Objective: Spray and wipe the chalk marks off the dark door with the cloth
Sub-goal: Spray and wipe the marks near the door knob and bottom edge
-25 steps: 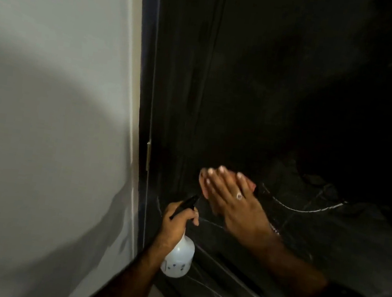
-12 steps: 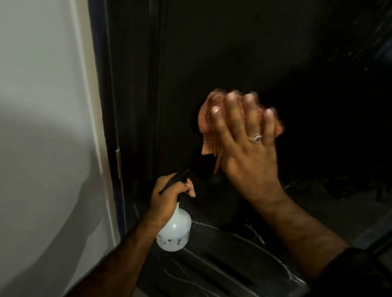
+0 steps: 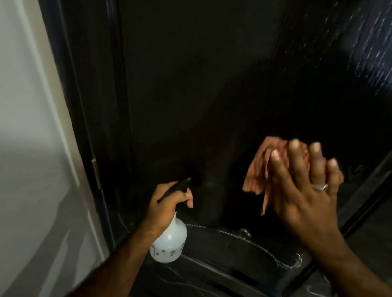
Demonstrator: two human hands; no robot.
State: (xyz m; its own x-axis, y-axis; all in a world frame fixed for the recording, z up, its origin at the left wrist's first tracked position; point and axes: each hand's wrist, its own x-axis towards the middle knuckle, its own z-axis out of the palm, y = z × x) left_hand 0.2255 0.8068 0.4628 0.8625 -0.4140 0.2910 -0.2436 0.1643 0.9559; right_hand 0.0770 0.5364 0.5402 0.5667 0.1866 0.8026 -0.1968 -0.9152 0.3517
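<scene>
Right now I'm pressing the orange cloth (image 3: pixel 259 172) flat against the dark door (image 3: pixel 198 85) with my right hand (image 3: pixel 309 194), fingers straight — while my left hand (image 3: pixel 169 207) is gripping the spray bottle (image 3: pixel 169 242) by its neck, low beside the panel. Upper panel is looking clean; chalk marks (image 3: pixel 228 232) are showing along the lower section — that part I judge is left.

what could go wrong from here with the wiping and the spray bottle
1. The right hand presses the cloth with flat fingers, not gripping it; a loose flap hangs down, so it may slip off the door.
2. Chalk marks lie below the cloth; wiping only up here would likely miss them.
3. The left hand holds the spray bottle close to the door, so it may knock against it.
</scene>
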